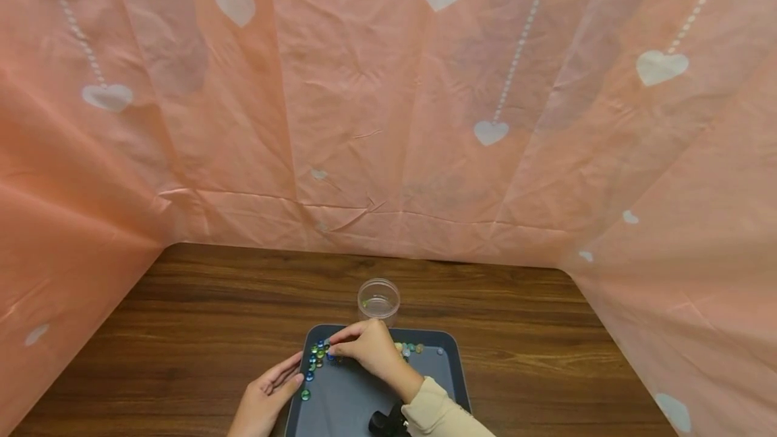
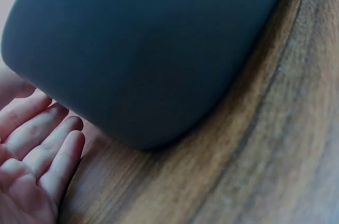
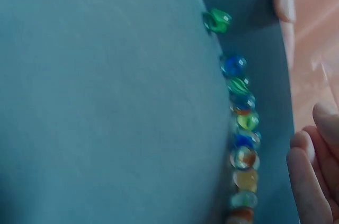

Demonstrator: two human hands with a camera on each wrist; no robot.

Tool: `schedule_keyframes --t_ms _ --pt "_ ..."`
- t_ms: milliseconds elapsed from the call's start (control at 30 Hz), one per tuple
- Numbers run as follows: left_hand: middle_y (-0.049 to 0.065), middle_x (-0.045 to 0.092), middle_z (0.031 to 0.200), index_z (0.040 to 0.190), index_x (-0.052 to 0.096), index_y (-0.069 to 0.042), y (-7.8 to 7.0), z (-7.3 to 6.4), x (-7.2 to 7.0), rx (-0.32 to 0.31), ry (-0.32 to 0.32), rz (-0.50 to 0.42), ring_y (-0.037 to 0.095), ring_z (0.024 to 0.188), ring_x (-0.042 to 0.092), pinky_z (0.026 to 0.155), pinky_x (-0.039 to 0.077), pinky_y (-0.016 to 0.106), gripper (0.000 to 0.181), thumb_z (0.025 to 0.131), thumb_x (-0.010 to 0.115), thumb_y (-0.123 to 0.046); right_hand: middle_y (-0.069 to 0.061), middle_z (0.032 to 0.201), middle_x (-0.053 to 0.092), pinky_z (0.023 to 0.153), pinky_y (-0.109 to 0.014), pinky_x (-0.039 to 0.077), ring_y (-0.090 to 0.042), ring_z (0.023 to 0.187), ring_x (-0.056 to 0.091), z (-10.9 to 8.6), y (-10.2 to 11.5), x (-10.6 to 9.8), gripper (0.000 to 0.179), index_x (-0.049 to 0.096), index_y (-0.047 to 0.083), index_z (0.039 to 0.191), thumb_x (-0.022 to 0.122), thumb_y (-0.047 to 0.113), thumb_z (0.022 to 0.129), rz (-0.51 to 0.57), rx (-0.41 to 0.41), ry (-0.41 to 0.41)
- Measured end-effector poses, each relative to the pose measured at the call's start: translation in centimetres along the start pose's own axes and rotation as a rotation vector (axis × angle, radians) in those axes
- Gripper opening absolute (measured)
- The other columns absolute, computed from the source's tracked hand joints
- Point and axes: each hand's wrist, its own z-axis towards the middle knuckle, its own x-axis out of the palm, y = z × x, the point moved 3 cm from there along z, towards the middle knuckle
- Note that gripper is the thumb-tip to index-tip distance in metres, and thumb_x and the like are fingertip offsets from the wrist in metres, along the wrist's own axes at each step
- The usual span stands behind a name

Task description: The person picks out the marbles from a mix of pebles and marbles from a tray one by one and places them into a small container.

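Observation:
A dark grey tray (image 1: 340,417) lies on the wooden table, with glass marbles (image 1: 311,376) in green, blue and amber along its left and far sides. My left hand (image 1: 264,393) is against the tray's left rim. Its thumb touches the rim, and its fairly straight fingers lie along the outside. My right hand (image 1: 373,353) reaches over the far left corner, thumb and index finger near the clustered marbles. In the right wrist view, I see no marble between the right fingers (image 3: 310,187); a row of marbles (image 3: 246,121) lines the tray's wall.
A clear round jar (image 1: 379,299) stands open just beyond the tray's far rim. A black device (image 1: 385,422) shows at the right wrist, over the tray. Pink cloth (image 1: 388,154) with white hearts hangs around the back and sides of the wooden table (image 1: 231,295).

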Motion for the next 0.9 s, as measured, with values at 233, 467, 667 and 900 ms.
schedule_keyframes --t_ms 233,467,667,900 --pt "0.016 0.06 0.123 0.122 0.059 -0.002 0.0 0.0 -0.2 0.004 -0.01 0.014 0.0 0.101 0.059 0.085 0.051 0.02 0.042 0.084 0.067 -0.015 0.005 0.074 0.073 0.063 -0.016 0.051 0.002 0.073 0.063 -0.3 -0.3 1.5 0.014 0.077 0.012 0.078 0.083 0.018 0.067 0.017 -0.03 0.091" --pt "0.016 0.06 0.123 0.122 0.059 -0.002 -0.2 0.0 -0.1 0.0 -0.009 0.029 0.004 0.104 0.059 0.083 0.05 0.015 0.043 0.084 0.068 -0.018 0.007 0.075 0.072 0.063 -0.015 0.05 0.003 0.073 0.062 -0.7 -0.5 2.7 0.014 0.077 0.012 0.077 0.083 0.018 0.066 0.044 -0.028 0.202" --pt "0.013 0.061 0.122 0.122 0.06 -0.006 -0.2 -0.1 -0.3 -0.013 -0.012 0.06 0.001 0.103 0.058 0.083 0.049 0.013 0.043 0.083 0.069 -0.022 0.008 0.073 0.072 0.058 -0.015 0.049 0.003 0.069 0.061 -0.9 -0.7 3.4 0.014 0.077 0.013 0.077 0.083 0.02 0.066 0.043 -0.037 0.24" --pt "0.015 0.061 0.122 0.123 0.059 -0.003 -0.2 -0.2 -0.2 0.003 -0.009 0.058 0.003 0.104 0.058 0.083 0.048 0.012 0.044 0.084 0.068 -0.021 0.008 0.07 0.072 0.054 -0.013 0.049 0.008 0.062 0.06 -1.3 -0.2 3.8 0.013 0.077 0.011 0.077 0.082 0.017 0.067 -0.026 -0.112 0.278"
